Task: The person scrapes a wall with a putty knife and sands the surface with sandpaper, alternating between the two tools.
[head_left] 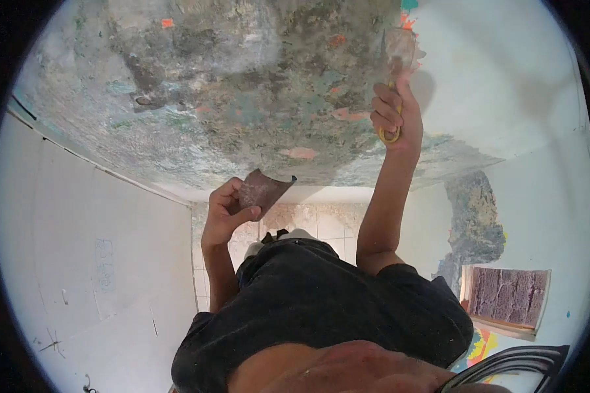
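Note:
My right hand (400,118) is closed around the yellow looped handle of a scraper (400,47), raised high in front of me. The scraper's broad blade lies against the wall, at the border between the stripped patch (255,85) and the pale paint (491,72). Lower down on the left, my left hand (226,213) pinches a curled, dark brown piece of sandpaper (263,194) between thumb and fingers. Its surface looks worn and dusty, and it appears held away from the wall.
A white surface (111,236) with scribbles runs along the left. Pale floor tiles (331,226) with brownish dust show below the wall. On the right are another stripped grey patch (475,216) and a framed opening (510,297). Dark cables (518,367) show at lower right.

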`<state>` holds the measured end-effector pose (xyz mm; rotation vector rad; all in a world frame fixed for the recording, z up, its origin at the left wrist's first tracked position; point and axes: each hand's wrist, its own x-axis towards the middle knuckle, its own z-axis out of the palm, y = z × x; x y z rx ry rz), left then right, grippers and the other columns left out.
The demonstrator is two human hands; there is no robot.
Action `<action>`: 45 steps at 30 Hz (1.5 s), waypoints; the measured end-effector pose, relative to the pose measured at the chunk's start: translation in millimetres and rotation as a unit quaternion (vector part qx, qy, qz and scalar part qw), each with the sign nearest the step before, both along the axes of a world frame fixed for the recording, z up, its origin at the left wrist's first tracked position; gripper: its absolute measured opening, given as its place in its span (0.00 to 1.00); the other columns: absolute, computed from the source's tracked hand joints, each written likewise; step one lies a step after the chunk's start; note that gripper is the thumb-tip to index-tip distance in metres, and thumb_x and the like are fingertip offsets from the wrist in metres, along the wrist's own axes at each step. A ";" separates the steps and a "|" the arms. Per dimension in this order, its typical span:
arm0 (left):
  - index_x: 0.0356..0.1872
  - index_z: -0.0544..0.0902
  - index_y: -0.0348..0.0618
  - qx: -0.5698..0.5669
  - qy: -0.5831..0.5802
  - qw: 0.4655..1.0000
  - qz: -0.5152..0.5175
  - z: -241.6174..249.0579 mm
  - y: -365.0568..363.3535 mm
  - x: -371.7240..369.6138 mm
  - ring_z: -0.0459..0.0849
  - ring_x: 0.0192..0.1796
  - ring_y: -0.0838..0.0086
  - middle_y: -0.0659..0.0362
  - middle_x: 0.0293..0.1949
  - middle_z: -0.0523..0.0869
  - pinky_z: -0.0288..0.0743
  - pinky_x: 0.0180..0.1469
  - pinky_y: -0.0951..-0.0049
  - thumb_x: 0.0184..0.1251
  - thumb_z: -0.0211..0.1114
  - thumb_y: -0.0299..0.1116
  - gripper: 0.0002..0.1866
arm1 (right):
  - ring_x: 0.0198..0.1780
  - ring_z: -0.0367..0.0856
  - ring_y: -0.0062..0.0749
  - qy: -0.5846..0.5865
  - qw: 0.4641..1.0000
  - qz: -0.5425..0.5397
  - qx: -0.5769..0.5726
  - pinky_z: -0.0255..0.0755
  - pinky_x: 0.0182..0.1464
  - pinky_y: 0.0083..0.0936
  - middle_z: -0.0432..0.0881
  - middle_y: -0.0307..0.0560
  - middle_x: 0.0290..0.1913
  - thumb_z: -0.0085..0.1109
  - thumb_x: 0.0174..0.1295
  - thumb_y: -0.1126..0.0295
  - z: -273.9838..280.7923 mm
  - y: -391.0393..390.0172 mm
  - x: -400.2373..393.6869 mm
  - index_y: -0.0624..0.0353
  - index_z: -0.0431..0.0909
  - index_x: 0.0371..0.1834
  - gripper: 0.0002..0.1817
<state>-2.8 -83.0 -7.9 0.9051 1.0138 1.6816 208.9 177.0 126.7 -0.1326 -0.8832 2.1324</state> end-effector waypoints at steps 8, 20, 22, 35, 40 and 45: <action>0.39 0.77 0.39 -0.019 -0.002 1.000 0.013 -2.8 2.3 2.1 0.78 0.37 0.85 0.64 0.35 0.83 0.72 0.40 0.81 0.53 0.70 0.16 0.14 | 0.11 0.55 0.10 -0.056 0.997 -0.045 -0.005 0.53 0.09 0.08 0.62 0.29 0.21 0.46 0.76 0.56 2.2 1.1 -3.2 0.43 0.70 0.55 0.11; 0.39 0.77 0.40 -0.022 -0.003 0.999 -0.027 5.5 29.9 8.0 0.78 0.37 0.85 0.64 0.34 0.82 0.72 0.38 0.81 0.54 0.70 0.15 0.14 | 0.10 0.54 0.10 -0.075 0.997 -0.028 0.015 0.49 0.08 0.09 0.61 0.29 0.20 0.51 0.74 0.59 6.3 5.4 -10.5 0.43 0.70 0.48 0.06; 0.38 0.76 0.40 -0.020 0.002 0.999 -0.041 7.0 33.3 12.6 0.78 0.37 0.85 0.64 0.33 0.82 0.72 0.38 0.81 0.54 0.70 0.16 0.14 | 0.10 0.54 0.10 -0.082 0.996 -0.035 0.016 0.48 0.08 0.09 0.61 0.29 0.20 0.52 0.74 0.59 3.3 4.6 -5.7 0.43 0.70 0.46 0.05; 0.38 0.77 0.40 -0.043 0.012 0.999 -0.028 2.2 47.2 19.1 0.78 0.34 0.85 0.65 0.31 0.81 0.74 0.36 0.80 0.54 0.72 0.17 0.14 | 0.10 0.54 0.10 -0.085 0.996 -0.021 0.011 0.47 0.08 0.10 0.61 0.29 0.19 0.54 0.72 0.57 5.0 6.2 -8.1 0.41 0.71 0.47 0.07; 0.38 0.76 0.40 -0.024 0.019 0.999 -0.030 8.6 52.3 19.8 0.78 0.35 0.85 0.66 0.31 0.80 0.73 0.37 0.80 0.54 0.71 0.17 0.14 | 0.10 0.55 0.11 -0.100 0.995 -0.015 0.012 0.48 0.08 0.11 0.61 0.29 0.19 0.56 0.71 0.56 5.7 4.9 -6.7 0.43 0.72 0.42 0.07; 0.38 0.76 0.40 -0.023 0.018 0.999 -0.036 5.6 51.8 25.6 0.77 0.35 0.86 0.67 0.31 0.80 0.73 0.37 0.81 0.54 0.71 0.16 0.14 | 0.10 0.56 0.12 -0.108 0.994 -0.021 0.025 0.50 0.09 0.13 0.61 0.29 0.18 0.60 0.68 0.55 4.3 4.0 -3.7 0.47 0.69 0.32 0.14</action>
